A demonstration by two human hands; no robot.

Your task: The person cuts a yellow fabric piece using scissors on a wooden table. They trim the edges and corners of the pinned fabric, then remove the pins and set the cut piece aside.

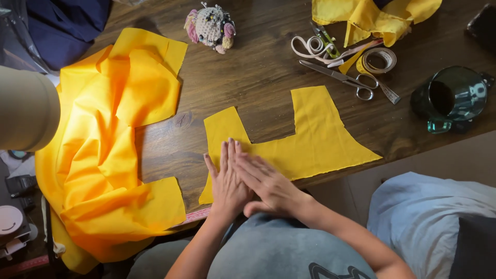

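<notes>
While both hands press flat, a yellow cut fabric piece (310, 139) lies at the table's near edge.

Its long axis runs left to right, two tabs pointing away from the person. Left hand (227, 183) and right hand (266, 181) overlap on it, fingers straight and close together, gripping nothing. Beyond lie one large yellow cloth (103, 150), one scissors (341, 78), one pincushion (211, 27), and one dark mug (452, 98) on the wooden table (258, 72).
</notes>
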